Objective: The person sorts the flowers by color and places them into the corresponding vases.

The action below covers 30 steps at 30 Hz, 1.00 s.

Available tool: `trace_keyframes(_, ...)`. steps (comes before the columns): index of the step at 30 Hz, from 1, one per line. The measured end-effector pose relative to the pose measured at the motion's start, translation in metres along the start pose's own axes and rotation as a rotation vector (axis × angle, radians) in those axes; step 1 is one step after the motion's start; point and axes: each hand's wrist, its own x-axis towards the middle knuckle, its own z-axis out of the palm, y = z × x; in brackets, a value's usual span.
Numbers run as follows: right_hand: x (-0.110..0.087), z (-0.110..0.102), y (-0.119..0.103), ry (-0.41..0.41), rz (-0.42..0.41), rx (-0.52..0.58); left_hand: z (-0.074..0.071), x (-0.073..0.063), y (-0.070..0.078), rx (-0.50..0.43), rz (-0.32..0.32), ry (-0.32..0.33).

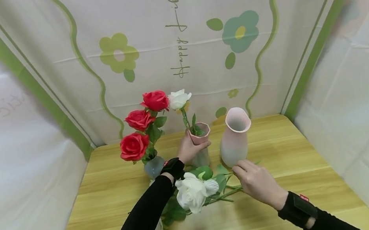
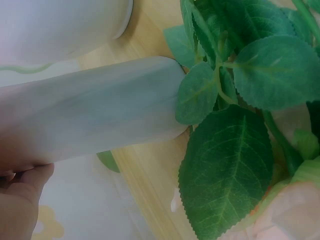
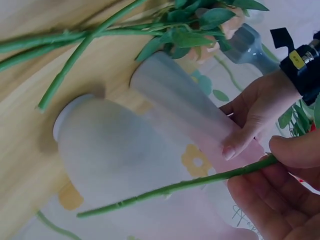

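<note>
My left hand grips the slim pink-to-grey vase around its upper part. Out of that vase rises one white rose on a green stem. Over the table my right hand pinches a green stem between thumb and fingers; its cut end points away from the hand, and its flower end is hidden in the right wrist view. A wider vase with a wavy rim stands just beyond the right hand. White roses with leaves lie in front of the slim vase.
Three red roses stand in a small blue-grey vase on the left, close to the left forearm. Loose green stems cross on the wooden table. Printed white cloth hangs behind and at both sides.
</note>
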Motion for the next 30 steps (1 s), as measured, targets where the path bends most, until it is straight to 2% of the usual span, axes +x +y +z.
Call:
trace_keyframes(4, 0.001, -0.002, 0.001, 0.007, 0.043, 0.056, 0.001, 0.001, -0.003, -0.016, 0.013, -0.003)
trace_keyframes(13, 0.007, -0.005, 0.006, 0.062, 0.071, 0.091, 0.001, 0.002, -0.011, -0.043, 0.088, -0.003)
trace_keyframes(20, 0.012, -0.007, 0.011, 0.105, 0.11, 0.158, 0.001, 0.006, -0.021, 0.082, 0.143, 0.002)
trace_keyframes(24, 0.015, -0.01, 0.013, 0.128, 0.122, 0.184, 0.001, 0.008, -0.024, 0.078, 0.115, -0.02)
trace_keyframes(30, 0.019, -0.016, 0.016, 0.138, 0.147, 0.199, -0.001, 0.002, -0.007, 0.054, 0.013, -0.006)
